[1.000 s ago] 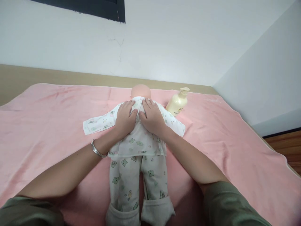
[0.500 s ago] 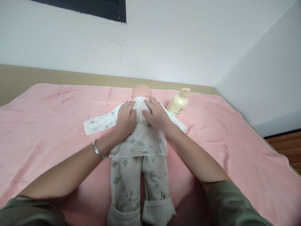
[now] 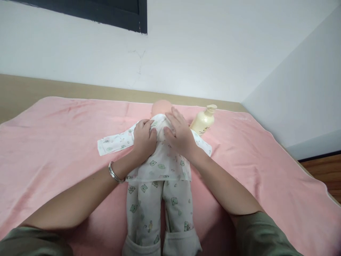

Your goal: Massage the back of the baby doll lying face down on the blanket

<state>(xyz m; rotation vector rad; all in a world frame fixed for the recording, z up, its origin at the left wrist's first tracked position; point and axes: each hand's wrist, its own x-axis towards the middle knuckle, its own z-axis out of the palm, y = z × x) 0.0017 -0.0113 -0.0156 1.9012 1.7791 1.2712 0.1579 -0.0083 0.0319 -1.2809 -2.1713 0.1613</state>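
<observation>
A baby doll (image 3: 162, 106) lies stretched out in the middle of the head view, its bald head away from me and no face showing. It wears a white printed top (image 3: 165, 167) and matching trousers (image 3: 146, 209) with turned-up cuffs. My left hand (image 3: 144, 139) rests on the left of the upper back, fingers slightly bent and thumb apart, gripping nothing. Over the right of the upper back, my right hand (image 3: 181, 135) is open, its fingers stretched and tilted up near the head; whether its palm touches the cloth I cannot tell.
A cream pump bottle (image 3: 204, 121) leans beside the doll's right-hand sleeve. Under everything lies a pink blanket (image 3: 66, 142) on a wooden surface (image 3: 29, 83). A white wall (image 3: 199, 46) stands behind, with another wall at the right.
My right hand's fingers have lifted from the doll's upper back. My left hand stays on the back with its fingers a little more bent. The whole view has shifted slightly.
</observation>
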